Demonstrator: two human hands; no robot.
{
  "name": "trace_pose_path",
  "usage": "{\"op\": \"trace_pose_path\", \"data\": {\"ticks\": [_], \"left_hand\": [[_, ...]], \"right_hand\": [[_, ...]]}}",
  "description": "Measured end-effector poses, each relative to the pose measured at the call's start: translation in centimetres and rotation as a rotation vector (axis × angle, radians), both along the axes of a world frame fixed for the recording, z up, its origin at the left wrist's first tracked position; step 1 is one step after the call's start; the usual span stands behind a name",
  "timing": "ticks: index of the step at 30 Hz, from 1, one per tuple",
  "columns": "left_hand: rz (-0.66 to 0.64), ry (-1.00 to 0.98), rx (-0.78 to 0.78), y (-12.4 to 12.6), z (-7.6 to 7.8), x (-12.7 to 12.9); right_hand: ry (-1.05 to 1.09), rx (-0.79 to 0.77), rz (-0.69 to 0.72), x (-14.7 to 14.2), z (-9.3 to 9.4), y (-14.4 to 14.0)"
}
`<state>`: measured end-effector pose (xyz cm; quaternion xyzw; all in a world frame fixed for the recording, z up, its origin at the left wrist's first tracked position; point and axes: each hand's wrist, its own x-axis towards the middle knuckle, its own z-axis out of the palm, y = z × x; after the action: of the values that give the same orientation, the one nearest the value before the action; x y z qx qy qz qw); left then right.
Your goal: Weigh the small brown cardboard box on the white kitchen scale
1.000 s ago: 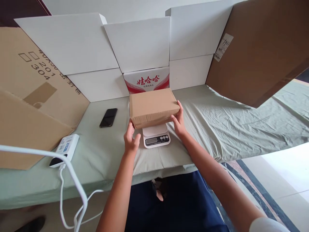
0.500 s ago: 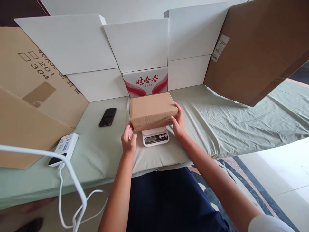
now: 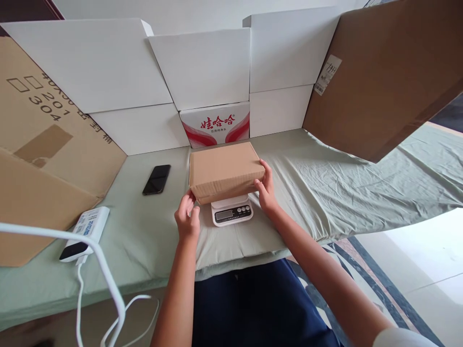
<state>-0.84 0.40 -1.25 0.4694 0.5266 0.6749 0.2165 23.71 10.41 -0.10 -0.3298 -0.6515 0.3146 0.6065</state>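
we are steadying the brown box (image 3: pixel 224 169) centred on the scale (image 3: pixel 231 212), left hand (image 3: pixel 187 219) and right hand (image 3: pixel 266 190) fingers spread against its ends.

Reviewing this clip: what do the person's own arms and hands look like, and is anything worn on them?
Both hands, left and right, are bare: no gloves, rings or watch show. The forearms are uncovered too. A white short sleeve shows at the right upper arm; the left arm leaves the picture before any sleeve appears.
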Motion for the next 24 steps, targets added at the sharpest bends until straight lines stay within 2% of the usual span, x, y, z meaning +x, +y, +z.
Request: {"op": "trace_pose_path", "data": {"ticks": [8, 14, 18, 24], "left_hand": [[0.000, -0.003, -0.001, -0.3, -0.5, -0.1], [0.020, 0.024, -0.020, -0.4, -0.9, -0.3], [0.010, 0.040, -0.027, -0.5, -1.0, -0.3], [0.018, 0.042, -0.034, -0.5, -0.9, -0.2]], "right_hand": [[-0.036, 0.005, -0.047, -0.1, 0.8, -0.7], [-0.078, 0.068, -0.123, -0.2, 0.9, -1.0], [-0.079, 0.104, -0.121, -0.2, 1.0, -1.2], [-0.055, 0.072, -0.112, -0.3, 1.1, -1.2]]}}
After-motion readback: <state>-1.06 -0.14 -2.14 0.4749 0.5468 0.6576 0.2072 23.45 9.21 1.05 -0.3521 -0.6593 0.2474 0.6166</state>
